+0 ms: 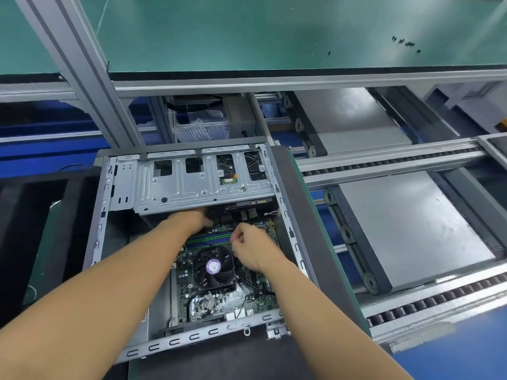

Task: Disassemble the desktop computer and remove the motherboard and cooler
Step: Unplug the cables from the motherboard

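Note:
An open grey computer case (104,237) lies flat in front of me. Inside it sits the green motherboard (247,300) with a black fan cooler (214,268) bearing a purple label. A metal drive cage (192,182) spans the case's far half. My left hand (201,219) reaches under the cage's edge, and its fingers are hidden there. My right hand (249,246) hovers over the board just right of the memory slots (208,238), fingers curled and pinching something small near the cooler's top corner; what it pinches I cannot make out.
The case rests on a dark mat (219,360). A roller conveyor (411,305) with grey pallets (406,229) runs along the right. A green-topped bench (274,31) lies beyond, with several small black screws (406,42). An aluminium frame post (82,69) rises at the far left.

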### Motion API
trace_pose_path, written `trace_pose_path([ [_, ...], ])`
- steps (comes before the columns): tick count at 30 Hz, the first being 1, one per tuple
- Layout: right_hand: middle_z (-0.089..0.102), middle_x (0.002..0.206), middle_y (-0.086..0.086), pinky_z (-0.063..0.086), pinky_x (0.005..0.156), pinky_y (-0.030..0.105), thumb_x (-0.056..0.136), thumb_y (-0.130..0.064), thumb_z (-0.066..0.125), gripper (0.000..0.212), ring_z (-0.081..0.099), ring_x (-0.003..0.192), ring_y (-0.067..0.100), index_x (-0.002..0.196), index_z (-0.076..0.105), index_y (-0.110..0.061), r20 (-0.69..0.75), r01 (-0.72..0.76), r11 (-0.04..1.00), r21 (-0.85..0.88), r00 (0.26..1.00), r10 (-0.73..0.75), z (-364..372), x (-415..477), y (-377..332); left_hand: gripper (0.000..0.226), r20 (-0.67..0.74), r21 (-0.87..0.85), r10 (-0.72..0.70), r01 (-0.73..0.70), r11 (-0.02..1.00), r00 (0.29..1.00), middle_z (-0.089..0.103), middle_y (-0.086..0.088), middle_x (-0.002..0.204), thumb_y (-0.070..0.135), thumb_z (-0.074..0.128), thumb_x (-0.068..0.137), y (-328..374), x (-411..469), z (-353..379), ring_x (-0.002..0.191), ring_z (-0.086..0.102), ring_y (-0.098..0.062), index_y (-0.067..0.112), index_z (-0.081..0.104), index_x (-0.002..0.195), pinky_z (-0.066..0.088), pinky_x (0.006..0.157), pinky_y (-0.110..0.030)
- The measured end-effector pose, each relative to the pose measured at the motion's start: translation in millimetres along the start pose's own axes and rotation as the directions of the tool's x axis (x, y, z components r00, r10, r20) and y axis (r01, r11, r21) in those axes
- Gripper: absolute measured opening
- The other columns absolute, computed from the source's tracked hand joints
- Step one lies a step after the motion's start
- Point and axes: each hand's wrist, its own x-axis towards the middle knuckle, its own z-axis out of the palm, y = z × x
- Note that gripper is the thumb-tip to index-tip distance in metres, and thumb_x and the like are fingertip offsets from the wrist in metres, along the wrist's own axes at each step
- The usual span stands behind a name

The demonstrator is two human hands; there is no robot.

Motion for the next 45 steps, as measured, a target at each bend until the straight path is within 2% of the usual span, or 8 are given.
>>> trace_pose_path([
  [6,0.062,0.092,0.007,0.054,0.070,0.043,0.098,-0.018,0.044,0.016,0.059,0.072,0.023,0.106,0.058,-0.017,-0.034,-0.002,1.000,0.026,0.999,0.003,-2.0,-0.3,-1.5,0.053,-0.072,0.099,0.052,-0.045,0.994,0.996,0.048,-0.014,0.142,0.026,0.063,0.094,5.1,-6.9,3.0,0.125,0.051,-0.034,0.016,0.040,0.141,0.046,0.098,-0.043],
  [13,0.064,0.090,0.007,0.054,0.071,0.041,0.098,-0.017,0.043,0.016,0.062,0.074,0.023,0.104,0.058,-0.017,-0.036,-0.002,0.999,0.041,0.999,0.003,-1.2,-2.1,-0.2,0.072,0.020,-0.030,-0.035,0.036,0.999,0.999,0.022,-0.006,0.163,0.040,0.058,0.097,-3.9,-1.8,-2.7,0.147,0.026,-0.029,0.022,0.022,0.156,0.026,0.115,-0.040],
  [19,0.060,0.093,0.008,0.055,0.073,0.043,0.097,-0.018,0.044,0.016,0.055,0.071,0.022,0.105,0.058,-0.019,-0.042,0.004,1.000,0.029,0.999,-0.003,-1.9,-1.5,-0.4,0.058,-0.067,0.059,0.038,-0.034,0.998,0.997,0.044,-0.012,0.148,0.028,0.063,0.093,1.9,-5.2,1.2,0.132,0.045,-0.032,0.017,0.039,0.145,0.039,0.100,-0.039],
  [26,0.058,0.085,0.004,0.054,0.072,0.044,0.097,-0.017,0.044,0.016,0.052,0.069,0.020,0.106,0.058,-0.018,-0.035,0.011,0.999,0.036,0.999,-0.010,-1.3,-1.3,0.7,0.069,0.015,-0.102,-0.010,0.011,0.995,1.000,0.023,-0.009,0.162,0.037,0.056,0.099,-2.9,-7.0,-3.7,0.147,0.026,-0.029,0.017,0.023,0.156,0.025,0.117,-0.040],
  [31,0.060,0.092,0.005,0.047,0.064,0.036,0.096,-0.019,0.045,0.015,0.052,0.068,0.019,0.106,0.056,-0.019,-0.020,0.002,1.000,0.012,1.000,-0.002,-1.7,-0.5,0.7,0.051,-0.100,0.005,0.110,-0.110,0.994,0.989,0.051,-0.014,0.139,0.031,0.063,0.094,-1.8,-11.9,1.3,0.117,0.052,-0.029,0.010,0.046,0.137,0.041,0.091,-0.034],
  [36,0.056,0.085,0.002,0.045,0.065,0.035,0.097,-0.020,0.046,0.013,0.051,0.070,0.019,0.106,0.055,-0.017,0.012,-0.012,1.000,-0.010,1.000,0.012,-0.8,0.1,1.2,0.059,-0.117,0.097,0.128,-0.117,0.988,0.985,0.037,-0.015,0.153,0.027,0.057,0.096,-14.5,-15.0,-0.6,0.132,0.044,-0.035,0.014,0.032,0.149,0.041,0.104,-0.039],
  [40,0.059,0.090,0.004,0.042,0.060,0.029,0.097,-0.020,0.044,0.014,0.052,0.069,0.017,0.105,0.055,-0.016,-0.013,-0.040,0.999,-0.021,0.999,0.040,-1.6,0.7,1.3,0.051,-0.125,0.136,0.126,-0.109,0.985,0.984,0.046,-0.012,0.145,0.038,0.050,0.094,-14.0,-18.5,3.6,0.122,0.051,-0.032,0.017,0.041,0.140,0.046,0.090,-0.036],
  [45,0.062,0.093,0.007,0.042,0.061,0.030,0.100,-0.023,0.043,0.016,0.052,0.070,0.018,0.106,0.055,-0.014,-0.036,-0.066,0.997,-0.049,0.997,0.064,-1.2,2.5,1.2,0.045,-0.141,0.162,0.219,-0.196,0.967,0.966,0.055,-0.013,0.132,0.044,0.046,0.096,-5.7,-18.2,7.5,0.108,0.054,-0.030,0.013,0.048,0.128,0.038,0.078,-0.032],
])
